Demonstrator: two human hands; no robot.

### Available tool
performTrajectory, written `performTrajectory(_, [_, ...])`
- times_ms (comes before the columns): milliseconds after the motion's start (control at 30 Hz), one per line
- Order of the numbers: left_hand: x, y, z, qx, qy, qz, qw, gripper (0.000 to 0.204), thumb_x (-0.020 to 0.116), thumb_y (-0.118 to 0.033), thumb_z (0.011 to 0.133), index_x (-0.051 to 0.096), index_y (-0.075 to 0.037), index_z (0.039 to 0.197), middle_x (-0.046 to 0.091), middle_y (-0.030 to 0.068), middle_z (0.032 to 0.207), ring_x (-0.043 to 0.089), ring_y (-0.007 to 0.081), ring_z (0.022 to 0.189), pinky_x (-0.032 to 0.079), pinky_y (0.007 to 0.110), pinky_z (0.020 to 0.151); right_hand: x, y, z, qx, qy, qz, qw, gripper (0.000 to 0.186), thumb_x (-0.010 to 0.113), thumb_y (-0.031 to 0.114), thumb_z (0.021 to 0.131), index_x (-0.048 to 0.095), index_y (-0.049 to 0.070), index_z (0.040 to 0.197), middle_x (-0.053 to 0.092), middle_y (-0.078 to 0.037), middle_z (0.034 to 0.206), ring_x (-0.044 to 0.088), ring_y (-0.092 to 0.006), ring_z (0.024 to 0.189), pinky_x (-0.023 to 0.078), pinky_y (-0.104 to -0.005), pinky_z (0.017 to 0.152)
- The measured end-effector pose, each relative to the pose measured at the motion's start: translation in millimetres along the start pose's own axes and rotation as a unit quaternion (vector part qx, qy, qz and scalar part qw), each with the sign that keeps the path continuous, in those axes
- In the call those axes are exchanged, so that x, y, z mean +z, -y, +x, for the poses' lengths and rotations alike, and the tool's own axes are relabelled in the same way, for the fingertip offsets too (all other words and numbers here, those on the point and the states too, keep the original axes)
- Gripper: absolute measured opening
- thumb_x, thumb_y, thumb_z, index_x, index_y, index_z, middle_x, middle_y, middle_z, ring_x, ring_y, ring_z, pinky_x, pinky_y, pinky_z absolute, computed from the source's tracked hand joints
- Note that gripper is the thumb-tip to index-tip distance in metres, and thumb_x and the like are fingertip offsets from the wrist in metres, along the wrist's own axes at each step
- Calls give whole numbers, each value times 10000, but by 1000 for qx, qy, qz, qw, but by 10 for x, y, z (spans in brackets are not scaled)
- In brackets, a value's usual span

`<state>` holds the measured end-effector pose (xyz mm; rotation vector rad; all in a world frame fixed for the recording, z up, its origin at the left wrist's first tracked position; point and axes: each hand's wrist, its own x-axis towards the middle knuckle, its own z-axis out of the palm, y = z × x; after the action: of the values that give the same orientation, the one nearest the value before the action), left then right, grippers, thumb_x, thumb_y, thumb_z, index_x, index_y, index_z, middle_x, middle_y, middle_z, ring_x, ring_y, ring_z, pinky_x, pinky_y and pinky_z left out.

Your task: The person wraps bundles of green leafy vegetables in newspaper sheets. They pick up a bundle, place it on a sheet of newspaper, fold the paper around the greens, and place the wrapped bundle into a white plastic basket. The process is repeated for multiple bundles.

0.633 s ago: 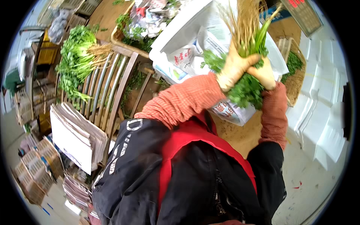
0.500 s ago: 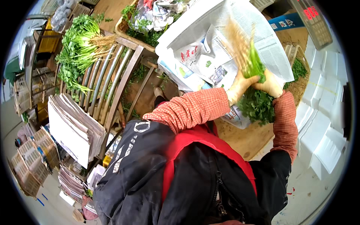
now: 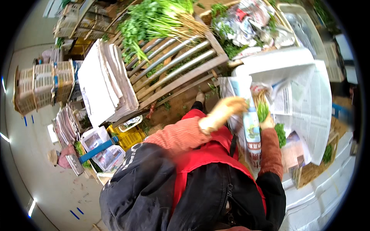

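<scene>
Greens (image 3: pixel 262 110), earlier held by both hands, sit in the closed grip of the right hand (image 3: pixel 267 121) alone, over newspaper (image 3: pixel 312 96) right of centre; left hand (image 3: pixel 226 109) is off them, grip too blurred to tell. Upper centre, slatted bench (image 3: pixel 187 80) bears other bunches (image 3: pixel 148 19).

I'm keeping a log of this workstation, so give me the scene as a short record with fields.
Left hand: near the newspaper's left edge; contact unclear
Right hand: gripping a bundle of greens
Bundle direction: roots away from the person, leaves nearer
Container: white container, newspaper-lined
Rack: slatted rack bearing loose greens and a paper stack
Beyond: crumpled paper
</scene>
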<state>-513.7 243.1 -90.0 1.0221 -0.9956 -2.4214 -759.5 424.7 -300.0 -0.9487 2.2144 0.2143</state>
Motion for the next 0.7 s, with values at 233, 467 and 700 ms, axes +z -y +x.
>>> performTrajectory(233, [-2564, -1480, -428, 195, -586, 366, 696, 419, 560, -269, 853, 548, 24, 1153, 593, 220, 1097, 564, 334, 1035, 441, 377, 887, -1598, 196, 169, -87, -83, 231, 965, 413, 636, 212, 814, 564, -13, 1152, 652, -172, 933, 622, -235, 813, 486, -306, 736])
performTrajectory(467, [-3500, -1969, 72, -60, -579, 564, 586, 551, 511, -470, 859, 564, 59, 1004, 628, 240, 949, 619, 379, 882, 493, 437, 776, -2806, 3045, 961, -333, -187, 281, 881, 434, 618, 241, 846, 542, -8, 1193, 645, -111, 956, 580, -146, 826, 456, -262, 730])
performTrajectory(700, [-3411, -1797, 849, 105, -468, 182, 858, 386, 533, -348, 874, 577, 33, 908, 631, 147, 771, 610, 248, 588, 515, 363, 527, -2792, 5410, 1926, -304, -206, 145, 919, 843, 482, 641, 793, 425, -39, 1289, 523, -253, 1217, 496, -367, 1147, 384, -392, 967])
